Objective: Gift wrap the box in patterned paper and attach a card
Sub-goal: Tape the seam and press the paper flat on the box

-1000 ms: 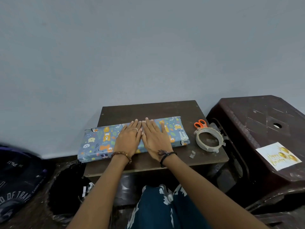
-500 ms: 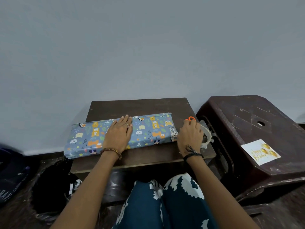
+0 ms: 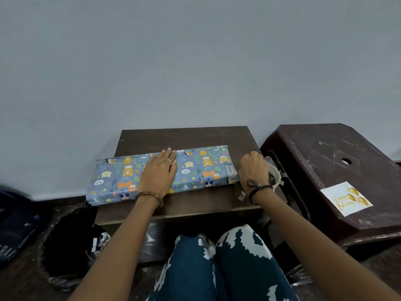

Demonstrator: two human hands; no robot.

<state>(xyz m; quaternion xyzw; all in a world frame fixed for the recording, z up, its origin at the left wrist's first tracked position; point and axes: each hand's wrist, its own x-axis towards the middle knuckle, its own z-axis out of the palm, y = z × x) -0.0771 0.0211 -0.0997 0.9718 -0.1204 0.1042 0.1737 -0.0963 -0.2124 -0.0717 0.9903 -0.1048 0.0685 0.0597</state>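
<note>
Flat hand (image 3: 158, 173) on glossy box (image 3: 201, 168)

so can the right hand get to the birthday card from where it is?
Probably yes. The right hand sits at the tape roll; the card lies uncovered on the stool beside it, with nothing between them.

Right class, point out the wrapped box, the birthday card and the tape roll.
wrapped box (image 3: 195, 168), head view, patterned top face.
birthday card (image 3: 345, 201), head view, middle of its printed face.
tape roll (image 3: 276, 175), head view, right rim.
</note>
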